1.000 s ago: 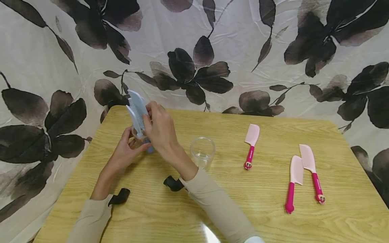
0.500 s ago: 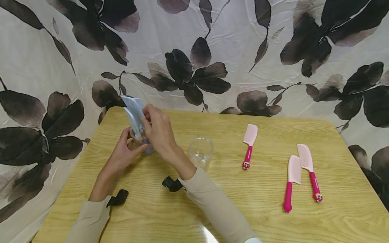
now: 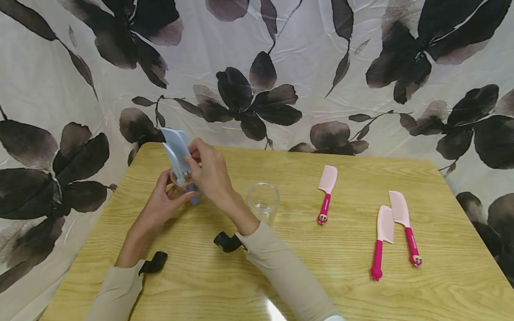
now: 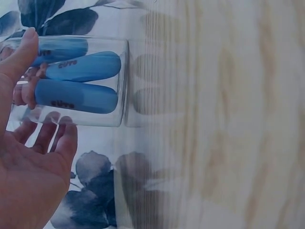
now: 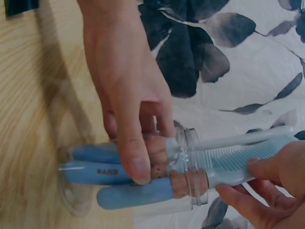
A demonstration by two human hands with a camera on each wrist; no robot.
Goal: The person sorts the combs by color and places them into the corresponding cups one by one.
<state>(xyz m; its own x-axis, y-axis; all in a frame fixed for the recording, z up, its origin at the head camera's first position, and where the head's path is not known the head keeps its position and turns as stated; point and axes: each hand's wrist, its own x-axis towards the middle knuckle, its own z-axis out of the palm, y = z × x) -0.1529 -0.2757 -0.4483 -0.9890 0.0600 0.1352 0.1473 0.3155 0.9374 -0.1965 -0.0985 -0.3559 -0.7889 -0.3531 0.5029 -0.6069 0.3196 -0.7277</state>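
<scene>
At the table's left, my left hand (image 3: 162, 200) holds a transparent glass cup (image 4: 121, 107), thumb on one side and fingers on the other. Several light blue combs (image 3: 175, 145) stand in it, teeth ends up. Through the wall in the left wrist view, their darker blue handles (image 4: 78, 98) rest toward the base. My right hand (image 3: 210, 171) pinches one comb (image 5: 228, 176) between thumb and fingers, just above the cup's rim. In the right wrist view, that comb's handle (image 5: 136, 193) is inside the cup, its end farther from the base than the others.
A second transparent glass (image 3: 263, 203) stands beside my right forearm. Farther right lie three pink combs with magenta handles: one alone (image 3: 328, 180), and two close together, a front one (image 3: 385, 225) and a rear one (image 3: 399, 207). A floral curtain (image 3: 225, 40) hangs behind the table.
My right hand has lowered its comb slightly into the glass cup, so the comb tops now sit closer together. The left hand keeps its hold. The head view has shifted slightly.
</scene>
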